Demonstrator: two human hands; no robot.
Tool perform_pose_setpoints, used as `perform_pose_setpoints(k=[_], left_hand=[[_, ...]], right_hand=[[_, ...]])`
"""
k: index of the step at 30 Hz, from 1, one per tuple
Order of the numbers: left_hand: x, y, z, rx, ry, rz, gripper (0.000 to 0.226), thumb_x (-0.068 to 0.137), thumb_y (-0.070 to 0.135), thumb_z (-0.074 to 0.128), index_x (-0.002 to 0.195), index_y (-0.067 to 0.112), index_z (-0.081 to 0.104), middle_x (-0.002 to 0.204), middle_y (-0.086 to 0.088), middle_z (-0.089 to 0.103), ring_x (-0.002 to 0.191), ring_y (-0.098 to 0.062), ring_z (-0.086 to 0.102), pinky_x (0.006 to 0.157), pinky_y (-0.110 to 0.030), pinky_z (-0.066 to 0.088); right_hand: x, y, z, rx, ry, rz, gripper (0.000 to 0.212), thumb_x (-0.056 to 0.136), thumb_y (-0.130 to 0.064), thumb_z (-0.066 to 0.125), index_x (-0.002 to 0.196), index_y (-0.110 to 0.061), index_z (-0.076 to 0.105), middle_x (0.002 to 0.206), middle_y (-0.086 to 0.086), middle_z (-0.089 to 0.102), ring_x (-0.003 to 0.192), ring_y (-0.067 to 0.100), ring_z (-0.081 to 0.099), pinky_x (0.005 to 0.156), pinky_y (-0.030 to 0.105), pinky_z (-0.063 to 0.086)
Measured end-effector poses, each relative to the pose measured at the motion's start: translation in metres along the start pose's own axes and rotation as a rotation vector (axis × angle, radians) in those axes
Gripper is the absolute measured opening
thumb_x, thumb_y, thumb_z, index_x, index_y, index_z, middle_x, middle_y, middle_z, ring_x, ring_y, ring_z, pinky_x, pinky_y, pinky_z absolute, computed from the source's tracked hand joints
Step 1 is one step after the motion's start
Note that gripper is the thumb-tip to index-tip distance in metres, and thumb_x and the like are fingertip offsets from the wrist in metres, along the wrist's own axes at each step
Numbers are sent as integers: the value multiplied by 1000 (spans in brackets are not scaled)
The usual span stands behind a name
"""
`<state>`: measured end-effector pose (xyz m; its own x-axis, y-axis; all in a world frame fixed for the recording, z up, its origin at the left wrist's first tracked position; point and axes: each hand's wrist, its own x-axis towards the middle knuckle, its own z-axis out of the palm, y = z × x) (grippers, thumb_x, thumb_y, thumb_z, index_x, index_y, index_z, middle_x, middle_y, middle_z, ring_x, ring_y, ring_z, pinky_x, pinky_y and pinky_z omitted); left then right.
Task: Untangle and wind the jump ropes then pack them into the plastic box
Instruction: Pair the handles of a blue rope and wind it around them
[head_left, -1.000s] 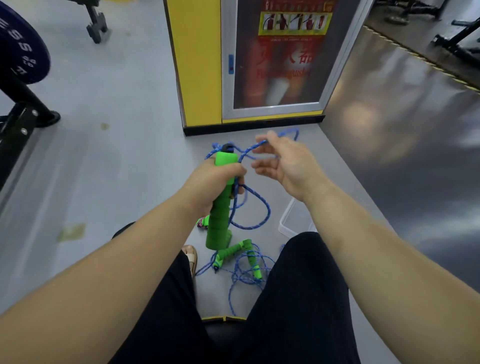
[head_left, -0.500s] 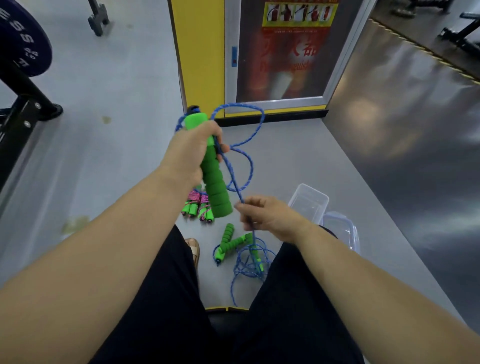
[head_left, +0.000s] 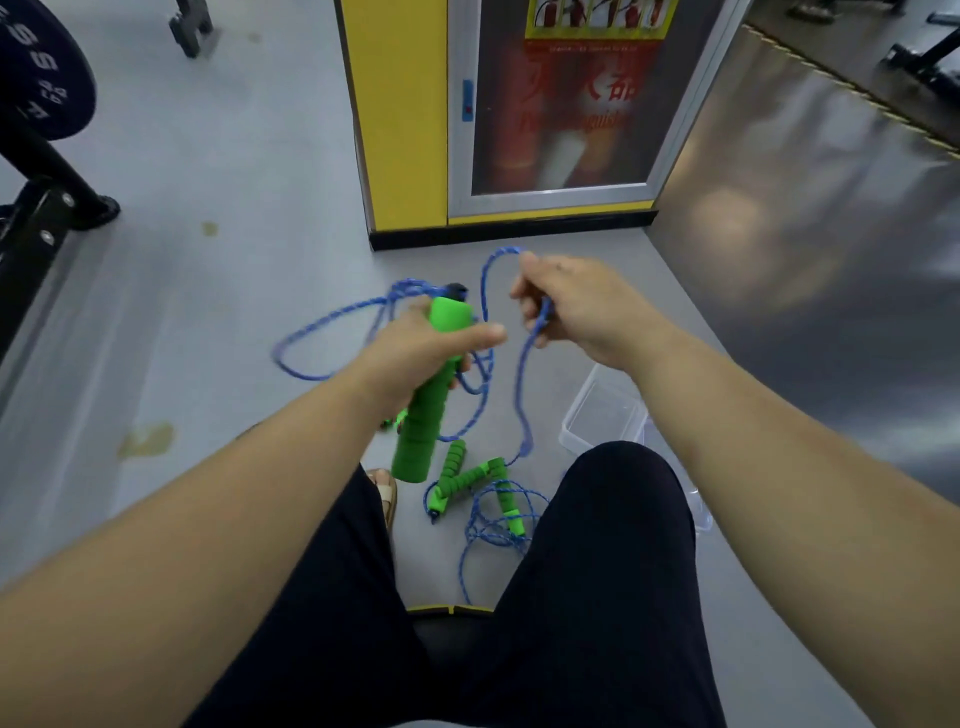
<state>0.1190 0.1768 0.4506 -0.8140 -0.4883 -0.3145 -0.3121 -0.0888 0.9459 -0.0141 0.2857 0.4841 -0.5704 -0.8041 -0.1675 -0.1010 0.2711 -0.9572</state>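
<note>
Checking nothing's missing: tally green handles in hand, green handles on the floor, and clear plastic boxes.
Green handle in left hand: 1
Green handles on floor: 3
Clear plastic box: 1
Total: 5
Green scrap behind the held handle: too hidden to count.

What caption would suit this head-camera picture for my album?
Seated person's left hand grips a green handle while the right hand pinches its blue rope, plastic box nearby.

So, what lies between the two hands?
Head view: a strand of blue braided rope, between the left hand gripping the green foam handle and the right hand.
</note>
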Motion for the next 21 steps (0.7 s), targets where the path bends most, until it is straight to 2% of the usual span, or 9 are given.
perform_pose_setpoints(k=[2,4,8,10,12,14,17,19,21], left_hand=[[0,4,18,-30,-122,61,38,67,35,79,92,13,60,79,-10,66,56,-13,54,51,-25,45],[0,10,27,-100,-125,105,11,83,19,68,84,13,59,71,-4,67,51,-11,52,48,-24,43],[0,19,23,-106,40,117,9,81,7,62,76,9,56,55,2,60,47,-12,50,47,-23,43],[0,19,19,-158,81,101,8,72,10,62,68,9,55,56,-1,57,47,-13,49,46,-22,43],[0,20,17,-221,107,107,9,72,9,60,65,9,54,58,-3,55,47,-13,48,46,-22,42],[0,21,16,-289,124,110,15,81,4,56,67,9,54,58,-2,56,48,-13,48,46,-23,42],[-4,27,18,-393,106,90,20,85,3,53,66,10,53,59,-1,55,47,-12,48,45,-21,41],[-7,34,20,-462,81,68,24,86,5,52,62,12,52,58,-1,54,46,-11,47,44,-20,40],[-9,40,24,-547,86,28,26,86,6,52,61,13,52,57,0,53,45,-11,45,43,-19,40]], right_hand=[[-1,-21,13,0,12,-109,34,99,-28,42,72,-11,55,59,3,49,45,11,47,40,20,41],[1,-27,12,3,107,-152,35,99,-28,42,72,-11,56,59,4,49,46,11,49,42,20,42],[-1,-1,-2,320,240,5,32,98,-31,42,81,-10,59,63,3,51,53,13,53,49,22,47],[-4,32,-1,295,376,91,28,97,-27,41,79,-13,58,65,0,50,51,11,46,45,20,37],[-13,71,7,264,417,236,21,94,-18,43,78,-14,56,70,2,52,50,11,43,42,18,32],[-29,103,20,184,293,357,11,92,-12,47,94,-12,58,90,5,57,58,12,49,47,20,37],[-44,126,37,67,61,391,51,89,-3,54,135,-17,39,127,-6,40,81,16,54,63,25,47],[-41,124,43,-27,-17,352,60,88,-11,58,140,-24,31,127,-8,37,91,21,54,71,27,50],[-32,119,44,-156,-103,316,43,90,-20,56,131,-21,43,123,7,53,85,24,59,76,30,54]])
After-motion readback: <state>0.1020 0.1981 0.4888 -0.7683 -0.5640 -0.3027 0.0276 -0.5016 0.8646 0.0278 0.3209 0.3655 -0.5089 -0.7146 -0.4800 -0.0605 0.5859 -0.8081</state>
